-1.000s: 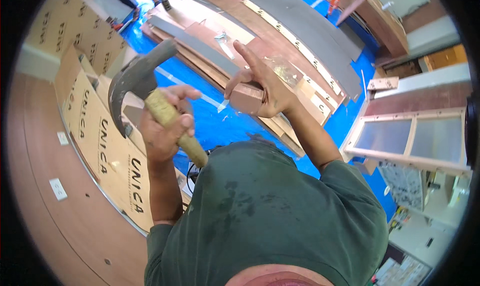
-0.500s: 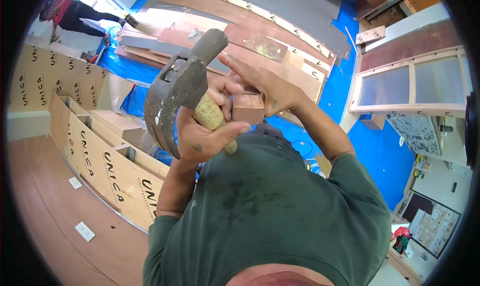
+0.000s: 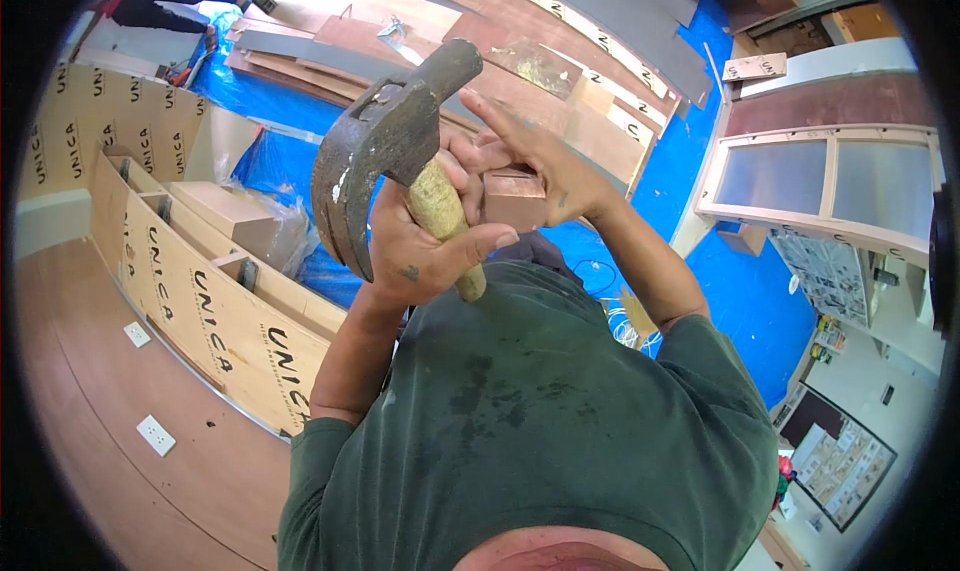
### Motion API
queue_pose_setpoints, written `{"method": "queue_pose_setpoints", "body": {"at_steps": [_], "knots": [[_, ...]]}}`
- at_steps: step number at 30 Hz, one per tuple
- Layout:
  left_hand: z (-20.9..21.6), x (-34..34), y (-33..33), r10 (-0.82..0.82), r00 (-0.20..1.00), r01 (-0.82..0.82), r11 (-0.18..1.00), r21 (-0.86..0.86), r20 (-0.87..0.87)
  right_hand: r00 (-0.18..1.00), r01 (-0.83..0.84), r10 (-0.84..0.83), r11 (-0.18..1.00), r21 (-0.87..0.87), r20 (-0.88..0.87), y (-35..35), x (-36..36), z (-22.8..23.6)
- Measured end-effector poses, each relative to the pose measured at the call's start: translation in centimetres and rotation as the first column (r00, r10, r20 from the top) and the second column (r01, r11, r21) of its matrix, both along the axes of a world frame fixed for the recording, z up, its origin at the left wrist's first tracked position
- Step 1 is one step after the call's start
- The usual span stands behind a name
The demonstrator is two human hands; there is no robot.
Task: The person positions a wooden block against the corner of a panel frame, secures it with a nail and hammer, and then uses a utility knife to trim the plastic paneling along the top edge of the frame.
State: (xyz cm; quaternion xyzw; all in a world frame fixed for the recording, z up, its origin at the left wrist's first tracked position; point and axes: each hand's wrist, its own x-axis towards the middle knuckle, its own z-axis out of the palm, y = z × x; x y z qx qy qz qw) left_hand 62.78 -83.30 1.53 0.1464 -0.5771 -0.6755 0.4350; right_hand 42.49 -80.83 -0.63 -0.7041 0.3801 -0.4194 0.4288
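Note:
A claw hammer (image 3: 372, 143) with a dark, worn metal head and a yellowish handle is tilted across my left hand (image 3: 415, 246). My left palm and thumb wrap the handle, and the head sticks out past the fingers. A brown wooden block (image 3: 515, 201) sits between my two hands, its end face toward me. My right hand (image 3: 565, 176) lies against the block's far right side, with one finger stretched out toward the hammer head. My left fingertips come up against the block's left side. Where the right thumb rests is hidden.
Long boards and panels (image 3: 420, 21) lie stacked ahead on blue sheeting (image 3: 770, 321). At left stands a plywood frame (image 3: 185, 271) with open compartments. A framed glazed panel (image 3: 770, 176) is at right. Another person's legs (image 3: 160, 6) show at the upper left.
Both hands, with the hammer and block, sit slightly further right in the picture, their grip unchanged. The view has shifted, and less of the other person shows.

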Motion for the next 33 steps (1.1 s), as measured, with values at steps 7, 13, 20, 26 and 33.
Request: {"method": "queue_pose_setpoints", "body": {"at_steps": [7,13,20,26,33], "knots": [[-0.4,0.2,-0.4,-0.013,1.000,0.012,0.996,-0.084,-0.002,0.986,-0.064,0.061,0.998,0.016,0.155,-0.1,-0.7,-1.5],[0.8,3.8,-2.0,0.006,0.957,-0.018,0.999,0.038,0.291,0.721,0.155,-0.223,0.975,0.161,0.657,-1.4,-2.4,-3.9],[0.7,3.7,-2.3,-0.183,0.939,0.082,0.942,0.326,0.291,0.498,0.055,-0.169,0.985,0.164,0.850,-3.0,-2.6,-3.9],[0.2,2.7,-1.6,-0.309,0.855,0.142,0.912,0.384,0.416,0.569,0.049,-0.136,0.990,0.131,0.811,-3.0,-2.3,-3.3],[-2.6,7.2,-2.9,-0.150,0.975,0.080,0.927,0.366,0.167,0.901,0.206,-0.228,0.974,0.098,0.370,-1.4,-3.1,-0.8]]}}
